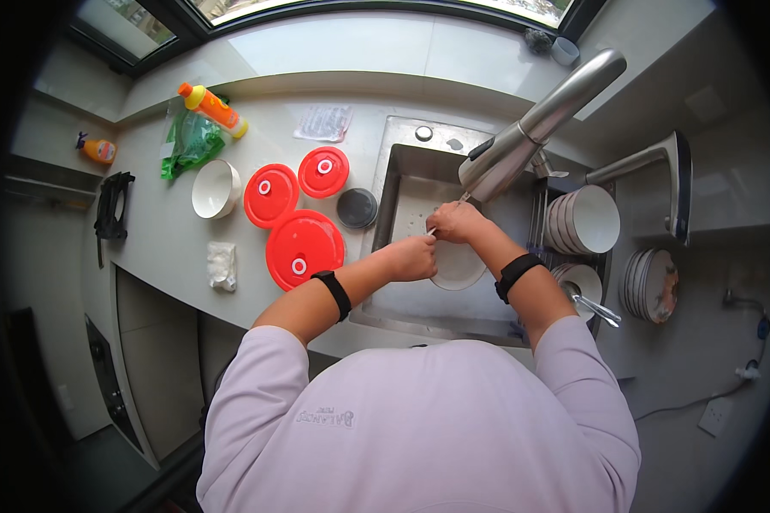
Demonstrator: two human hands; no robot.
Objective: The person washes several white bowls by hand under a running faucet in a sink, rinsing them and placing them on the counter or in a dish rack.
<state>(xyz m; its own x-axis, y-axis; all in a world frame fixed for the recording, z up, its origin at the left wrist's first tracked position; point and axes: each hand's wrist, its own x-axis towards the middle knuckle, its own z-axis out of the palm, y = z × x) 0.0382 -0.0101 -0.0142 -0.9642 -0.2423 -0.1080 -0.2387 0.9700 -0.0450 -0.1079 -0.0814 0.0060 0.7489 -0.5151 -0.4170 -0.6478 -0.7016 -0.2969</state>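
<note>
Both hands are over the stainless steel sink (394, 304), beneath the spout of a large brushed-metal faucet (520, 142). My left hand (412, 258) pinches one end of a thin metal utensil (431, 231). Around the same utensil my right hand (457, 222) is closed, and a narrow tip sticks out on its far side near the spout. The fingers hide most of it, so its kind cannot be told. Just below the hands a pale round bowl (459, 269) sits in the sink, partly covered by them.
Left of the sink are red round lids (305, 250), a dark round lid (357, 208), a white bowl (213, 190), a folded cloth (221, 265) and an orange bottle (215, 110). To the right stand stacked bowls (593, 219), metal spoons (593, 306) and upright plates (645, 285).
</note>
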